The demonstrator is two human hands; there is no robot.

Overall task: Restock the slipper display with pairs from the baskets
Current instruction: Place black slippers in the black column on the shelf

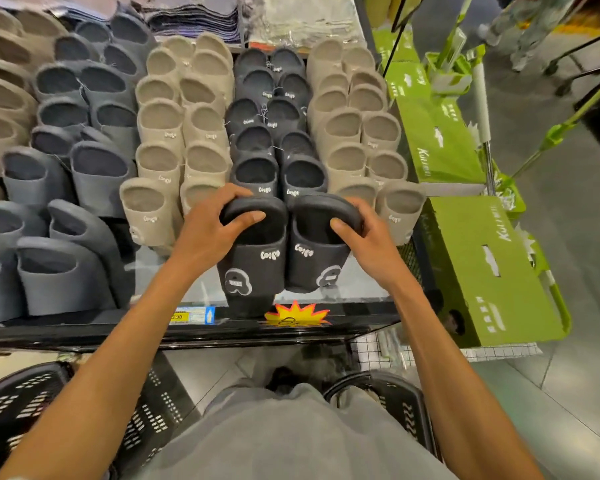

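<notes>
Both hands (205, 230) (369, 239) around one black slipper pair (257, 271)

One head-worn camera looks forward and steeply down, close over the front of the black slipper display shelf (84, 332).

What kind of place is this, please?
Most likely a shop: rows of new slippers stand on a display shelf, a yellow price label is on its front edge, and black baskets stand below it.

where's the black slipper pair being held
Head view, centre: the black slipper pair is at the shelf front, between beige slippers, gripped by the left hand and right hand.
</notes>
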